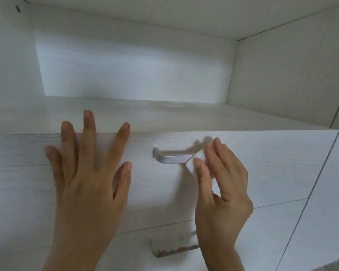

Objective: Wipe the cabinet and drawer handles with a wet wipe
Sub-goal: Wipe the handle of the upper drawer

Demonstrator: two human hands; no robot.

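Horizontally across the upper drawer front point(272, 163) runs a silver bar handle point(170, 158), its long axis going left to right and its two ends bent back into the white wood-grain panel. The right hand point(221, 184) pinches a small white wet wipe point(201, 156) between thumb and fingertips and holds it against the right end of that handle, covering that end. The left hand point(86, 173) lies flat on the same drawer front just left of the handle. Its fingers are straight and spread wide, and the tips of the longer ones reach over the top edge.

Two handles are in view. The second handle point(172, 250) sits on the lower drawer front point(262, 231), also lying left to right, with its right part hidden behind the right wrist. It seems speckled brown, though the picture is too blurred there to be sure. Two drawer fronts show, one above the other, along with one wipe and two hands. Above the upper drawer an open shelf point(164, 112) runs back into the white cabinet.
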